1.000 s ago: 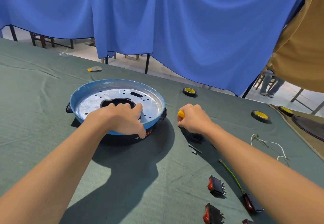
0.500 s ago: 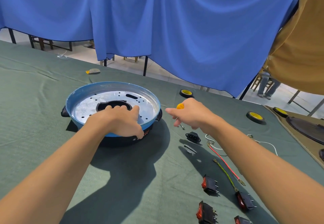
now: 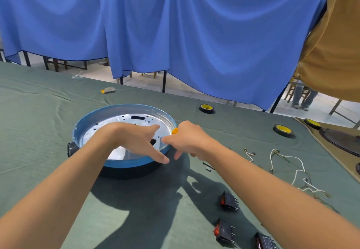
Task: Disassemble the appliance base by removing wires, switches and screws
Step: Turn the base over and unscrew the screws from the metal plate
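Head view: right hand curled round screwdriver. Only orange handle end shows above knuckles; tip hidden. Left hand holds nothing, fingers straight and spread, over base just beneath it, forefinger at near rim. Base rim right beside right hand.

Step, by my reading: screw removal from base plate. Next move calls for seating tip squarely in screw head while left hand braces base against turning.

Switches and wires lie loose, outboard of right forearm.
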Motion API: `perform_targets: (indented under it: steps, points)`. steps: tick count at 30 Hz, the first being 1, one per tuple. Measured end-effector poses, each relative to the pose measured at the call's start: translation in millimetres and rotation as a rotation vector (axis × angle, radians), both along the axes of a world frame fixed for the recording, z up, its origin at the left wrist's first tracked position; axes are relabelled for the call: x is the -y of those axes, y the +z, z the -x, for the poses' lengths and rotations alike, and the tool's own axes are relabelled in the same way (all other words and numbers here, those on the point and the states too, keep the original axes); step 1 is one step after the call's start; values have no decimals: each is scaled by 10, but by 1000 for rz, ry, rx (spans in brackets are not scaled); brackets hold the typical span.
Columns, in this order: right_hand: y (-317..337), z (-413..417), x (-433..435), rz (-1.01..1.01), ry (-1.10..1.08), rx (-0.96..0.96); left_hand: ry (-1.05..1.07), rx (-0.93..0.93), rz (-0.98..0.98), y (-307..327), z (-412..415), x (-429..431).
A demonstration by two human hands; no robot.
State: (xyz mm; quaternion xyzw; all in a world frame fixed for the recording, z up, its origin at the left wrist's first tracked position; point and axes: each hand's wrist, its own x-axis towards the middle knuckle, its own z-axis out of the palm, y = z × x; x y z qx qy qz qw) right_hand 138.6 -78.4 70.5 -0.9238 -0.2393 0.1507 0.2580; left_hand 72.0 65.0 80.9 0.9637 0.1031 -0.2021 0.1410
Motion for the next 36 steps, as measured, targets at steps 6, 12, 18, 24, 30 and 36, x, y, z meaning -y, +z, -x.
perform_targets:
  steps: [6,12,18,24,30,36]
  points:
    - [1,-49,73,-4,-16,-14,-37,27,86,33,47,34]
    - [77,-154,222,-81,-47,-58,-61,-41,-22,89,57,149]
    - [129,-42,281,57,50,40,-47,-39,-32,39,90,194]
    - [326,-125,267,-168,-39,127,-26,-52,-95,14,84,381]
    - [408,-164,307,-435,51,148,-77,-29,-68,33,79,476]
    - [444,-145,290,-614,16,302,-35,69,71,51,138,73]
